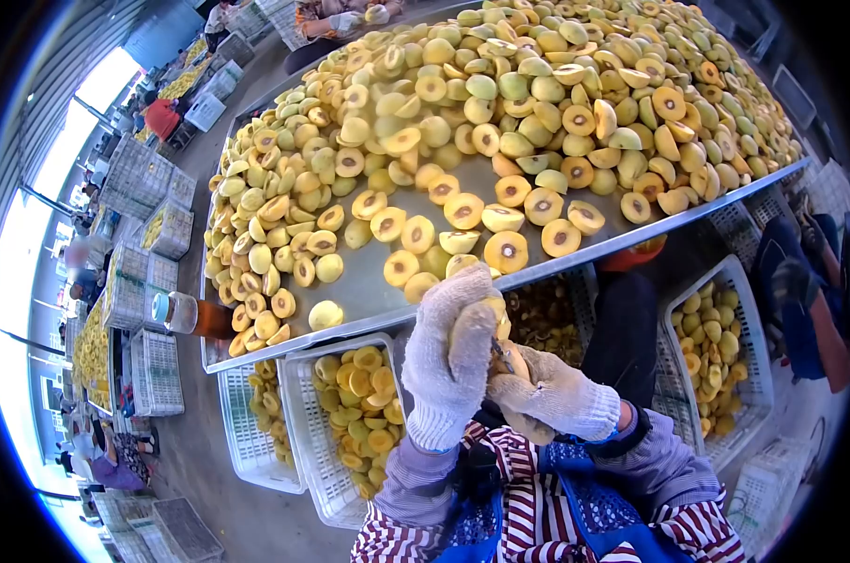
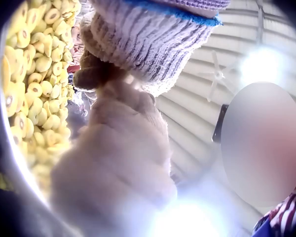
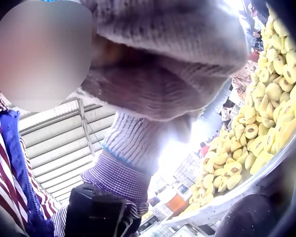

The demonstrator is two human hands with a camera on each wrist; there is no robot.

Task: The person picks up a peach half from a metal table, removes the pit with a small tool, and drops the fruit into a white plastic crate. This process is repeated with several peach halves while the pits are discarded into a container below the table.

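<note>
Both hands wear pale knit gloves and meet close together just in front of the metal table's near edge. My left hand [image 1: 448,357] stands upright and holds a yellow peach half [image 1: 498,317], mostly hidden by its fingers. The right hand [image 1: 558,392], lower and to the right, grips a small tool [image 1: 506,358] with a dark metal part that reaches up to the fruit. In the left wrist view the left glove [image 2: 116,153] is blurred and hides the fruit. The right glove [image 3: 172,64] fills the top of the right wrist view, its fingers curled inward.
Halved peaches [image 1: 538,103], many with pits, heap over the metal table [image 1: 350,291]. A lidded jar [image 1: 186,314] stands at its left corner. White crates of fruit flank my lap, one at left [image 1: 303,413], another at right [image 1: 671,375]. Across the table a person wears gloves.
</note>
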